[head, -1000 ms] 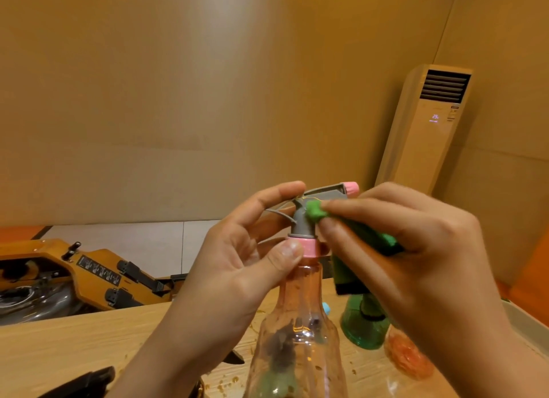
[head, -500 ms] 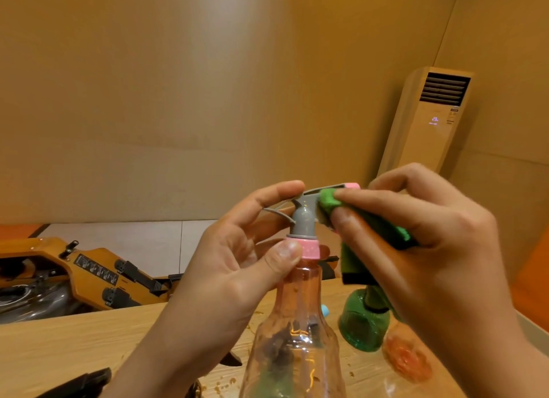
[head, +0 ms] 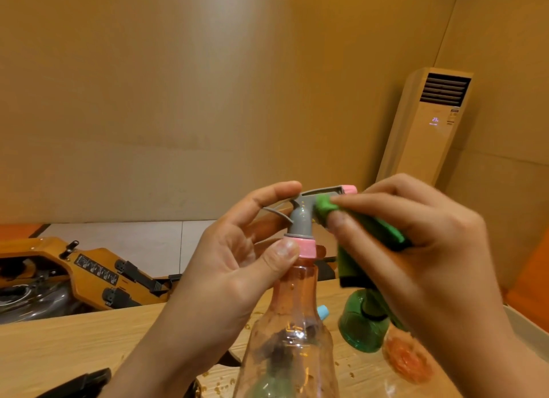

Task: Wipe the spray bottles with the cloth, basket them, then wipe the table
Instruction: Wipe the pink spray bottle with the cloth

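A clear pink spray bottle (head: pixel 292 323) with a grey trigger head and pink collar is held up in front of me. My left hand (head: pixel 234 267) grips its neck, thumb on the pink collar, index finger over the back of the head. My right hand (head: pixel 416 249) pinches a green cloth (head: pixel 356 228) and presses it against the underside of the grey nozzle arm. Behind, on the wooden table (head: pixel 59 344), stand a green bottle (head: pixel 364 323) and an orange bottle (head: pixel 407 359), both partly hidden by my right hand.
Crumbs are scattered over the table around the bottles. A light tray edge (head: pixel 525 326) shows at the right. A yellow machine (head: pixel 89 273) lies on the floor beyond the table's far edge. A dark object (head: pixel 80 383) sits at the lower left.
My right hand has slid the green cloth along the nozzle arm, up from the neck and slightly outward toward the pink tip. My left hand keeps the same hold.
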`<state>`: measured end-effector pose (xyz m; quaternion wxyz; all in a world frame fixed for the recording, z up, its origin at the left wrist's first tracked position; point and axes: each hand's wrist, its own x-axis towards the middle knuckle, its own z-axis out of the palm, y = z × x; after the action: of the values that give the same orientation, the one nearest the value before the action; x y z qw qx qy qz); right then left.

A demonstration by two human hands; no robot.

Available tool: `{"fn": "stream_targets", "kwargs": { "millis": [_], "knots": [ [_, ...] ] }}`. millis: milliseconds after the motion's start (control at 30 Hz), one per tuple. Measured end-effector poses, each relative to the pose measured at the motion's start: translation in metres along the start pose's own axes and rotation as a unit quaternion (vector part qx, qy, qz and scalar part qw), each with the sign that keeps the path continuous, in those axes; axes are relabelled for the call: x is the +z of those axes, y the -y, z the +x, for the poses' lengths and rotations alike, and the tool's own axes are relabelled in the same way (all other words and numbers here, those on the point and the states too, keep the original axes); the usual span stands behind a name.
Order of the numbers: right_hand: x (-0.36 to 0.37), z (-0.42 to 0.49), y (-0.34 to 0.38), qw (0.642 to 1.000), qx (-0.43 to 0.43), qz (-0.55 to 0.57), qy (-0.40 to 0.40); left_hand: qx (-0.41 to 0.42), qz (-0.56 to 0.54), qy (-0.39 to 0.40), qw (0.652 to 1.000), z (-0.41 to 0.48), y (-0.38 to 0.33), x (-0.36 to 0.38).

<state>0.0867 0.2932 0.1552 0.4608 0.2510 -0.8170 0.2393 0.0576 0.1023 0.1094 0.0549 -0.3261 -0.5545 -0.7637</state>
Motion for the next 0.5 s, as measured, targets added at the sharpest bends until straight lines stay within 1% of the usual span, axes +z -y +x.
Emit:
{"fn": "stream_targets", "kwargs": {
  "millis": [67,100,233,400,433,500],
  "knots": [
    [-0.003,0.003,-0.003,0.999,0.009,-0.021,-0.031,0.002,0.003,-0.005,1.0,0.0,0.0,0.0],
    [-0.002,0.003,-0.001,0.999,0.005,-0.021,-0.029,0.003,0.002,-0.005,1.0,0.0,0.0,0.0],
    [0.005,-0.003,0.009,0.999,-0.021,0.012,0.03,-0.001,-0.011,0.007,1.0,0.0,-0.001,-0.001],
    [-0.006,0.007,-0.005,0.999,0.017,-0.018,-0.03,-0.003,0.003,0.002,1.0,-0.001,0.001,-0.002],
    [-0.005,0.007,-0.004,0.999,0.014,-0.019,-0.023,-0.005,0.003,0.004,1.0,-0.001,0.001,-0.002],
    [0.001,0.002,0.002,1.0,-0.009,-0.012,0.017,-0.011,-0.003,0.007,1.0,0.0,0.001,-0.002]
  ]
}}
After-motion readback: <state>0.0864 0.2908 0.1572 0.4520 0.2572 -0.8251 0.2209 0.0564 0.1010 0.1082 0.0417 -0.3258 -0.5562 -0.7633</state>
